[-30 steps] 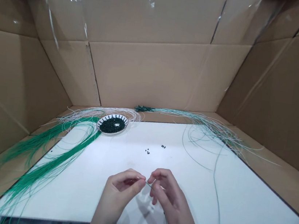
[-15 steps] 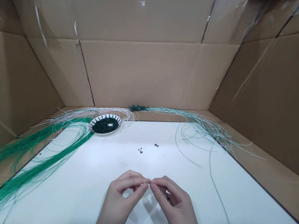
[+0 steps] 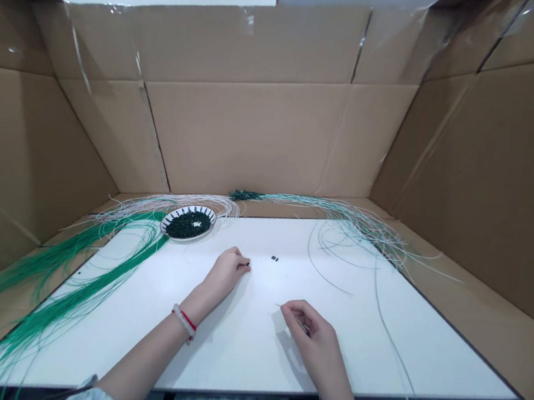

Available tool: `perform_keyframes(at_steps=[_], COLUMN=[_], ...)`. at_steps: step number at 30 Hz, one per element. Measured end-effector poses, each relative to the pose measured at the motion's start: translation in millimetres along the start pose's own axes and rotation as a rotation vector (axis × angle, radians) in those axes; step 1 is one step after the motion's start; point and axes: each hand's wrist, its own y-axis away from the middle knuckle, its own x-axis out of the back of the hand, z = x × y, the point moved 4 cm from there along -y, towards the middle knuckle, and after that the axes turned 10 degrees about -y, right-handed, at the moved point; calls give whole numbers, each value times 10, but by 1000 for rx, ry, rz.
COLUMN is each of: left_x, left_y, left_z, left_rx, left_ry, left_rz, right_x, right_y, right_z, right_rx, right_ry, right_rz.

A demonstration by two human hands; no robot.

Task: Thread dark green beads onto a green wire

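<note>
My left hand [image 3: 224, 278] rests on the white board [image 3: 247, 348] with its fingertips drawn together at the spot where a small group of dark beads lay. Whether those fingers hold a bead is hidden. A short way to the right, a few dark beads [image 3: 274, 258] lie on the board. My right hand [image 3: 306, 330] sits nearer the front, pinching a thin pale wire [image 3: 285, 308] whose tip points left. A shallow patterned plate [image 3: 190, 211] holding a heap of dark beads [image 3: 188, 224] stands at the board's far left edge.
Long green strands [image 3: 71, 305] sweep over the left of the board, pale strands [image 3: 168, 203] curve behind the plate, and grey-green strands [image 3: 357, 220] spread at the far right. Brown cardboard walls [image 3: 255, 139] surround the board on three sides.
My hands have come apart. The left hand has moved forward to the nearer bead group, which no longer shows, and the right hand has dropped back and right with the wire.
</note>
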Motion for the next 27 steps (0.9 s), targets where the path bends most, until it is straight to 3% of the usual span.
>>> perform_keyframes(at_steps=[17, 22, 27], left_x=[58, 81, 181], left_y=[44, 120, 462], left_z=[51, 75, 179], left_rx=[5, 93, 209], left_ry=[191, 465, 924], left_rz=[17, -45, -89], right_x=[14, -22, -156], right_y=[35, 34, 38], right_z=[-51, -130, -312], right_rx=[53, 56, 91], right_ry=[-63, -204, -335], right_rz=[30, 52, 14])
